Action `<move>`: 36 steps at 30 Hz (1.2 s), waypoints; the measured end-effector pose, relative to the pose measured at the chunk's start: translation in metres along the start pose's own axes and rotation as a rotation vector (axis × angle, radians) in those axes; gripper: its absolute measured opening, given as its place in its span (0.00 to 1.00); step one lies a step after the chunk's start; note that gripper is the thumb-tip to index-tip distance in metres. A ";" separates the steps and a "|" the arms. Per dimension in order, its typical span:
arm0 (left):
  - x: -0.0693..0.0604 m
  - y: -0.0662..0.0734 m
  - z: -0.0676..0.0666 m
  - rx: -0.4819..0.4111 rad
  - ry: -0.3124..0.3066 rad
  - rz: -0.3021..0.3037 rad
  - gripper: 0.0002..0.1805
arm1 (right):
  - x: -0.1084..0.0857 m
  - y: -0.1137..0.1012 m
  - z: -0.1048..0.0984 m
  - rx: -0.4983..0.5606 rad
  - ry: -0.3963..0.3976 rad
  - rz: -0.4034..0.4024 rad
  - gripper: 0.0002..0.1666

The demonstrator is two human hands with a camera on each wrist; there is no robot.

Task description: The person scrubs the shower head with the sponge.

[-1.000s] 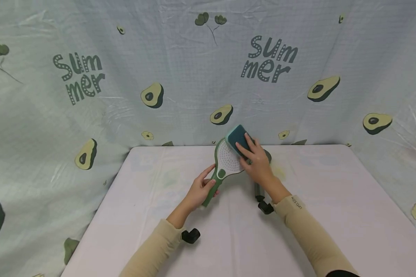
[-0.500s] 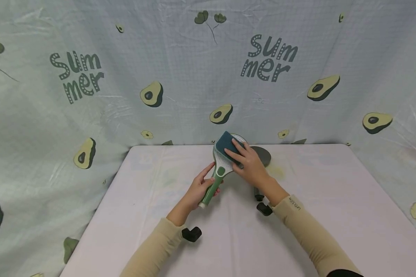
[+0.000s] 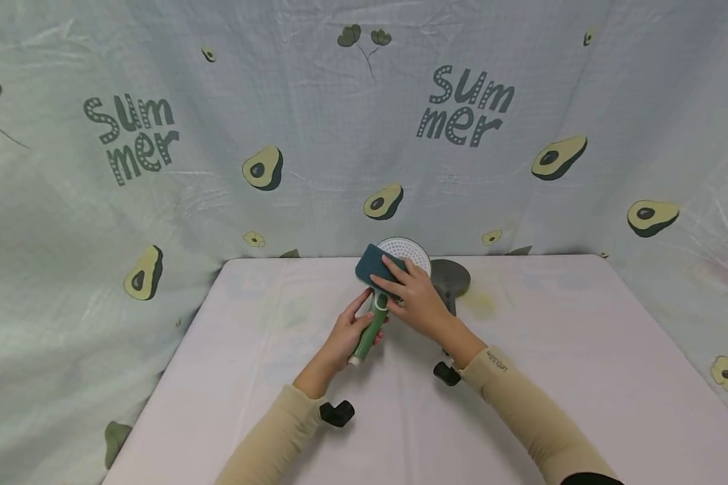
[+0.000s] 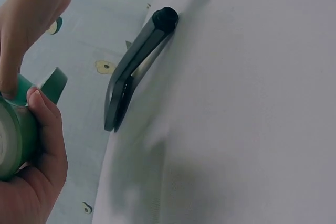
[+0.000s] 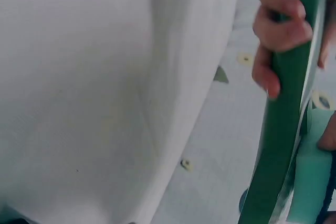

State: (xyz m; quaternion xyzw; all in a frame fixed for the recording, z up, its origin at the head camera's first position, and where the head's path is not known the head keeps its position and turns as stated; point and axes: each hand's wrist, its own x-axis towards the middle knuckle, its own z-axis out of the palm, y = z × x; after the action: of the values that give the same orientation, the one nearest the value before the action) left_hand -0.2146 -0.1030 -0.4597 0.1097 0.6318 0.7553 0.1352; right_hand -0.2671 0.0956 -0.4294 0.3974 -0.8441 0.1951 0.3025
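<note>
My left hand [image 3: 342, 337] grips the green handle of a shower head [image 3: 370, 341], whose white, dotted spray face tilts up above the table. In my right hand [image 3: 421, 303] is a two-layer sponge [image 3: 373, 264], dark blue-green on top and lighter teal beneath. It lies across the lower left of the spray face and the top of the handle, hiding that part. From the right wrist view, the curled left fingers [image 5: 278, 30] wrap the green handle, and the sponge's teal layer [image 5: 310, 182] sits against the head's other side.
A dark grey shower head [image 3: 451, 277] lies on the white-covered table [image 3: 582, 377], just right of the green one; my right forearm partly covers its handle. Behind the table's far edge hangs an avocado-print curtain [image 3: 315, 135]. Black wrist-camera mounts [image 3: 336, 413] stick out under the sleeves.
The sponge in my right hand has swept left and down, from the upper right of the spray face to its lower left. The green shower head has turned slightly, and the grey one shows more.
</note>
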 end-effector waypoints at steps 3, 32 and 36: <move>0.000 0.001 -0.001 0.003 0.008 -0.005 0.32 | 0.003 0.007 -0.003 0.005 0.024 0.102 0.29; -0.001 0.003 -0.011 0.006 0.038 -0.005 0.31 | -0.018 0.015 0.008 0.096 0.162 0.354 0.28; 0.000 0.000 -0.011 0.001 0.027 0.002 0.31 | -0.022 0.003 0.013 0.133 0.119 0.232 0.27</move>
State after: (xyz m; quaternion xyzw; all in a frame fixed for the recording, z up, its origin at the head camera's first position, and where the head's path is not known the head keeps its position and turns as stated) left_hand -0.2177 -0.1128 -0.4617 0.1003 0.6339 0.7565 0.1256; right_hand -0.2634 0.1021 -0.4540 0.3041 -0.8501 0.3076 0.3006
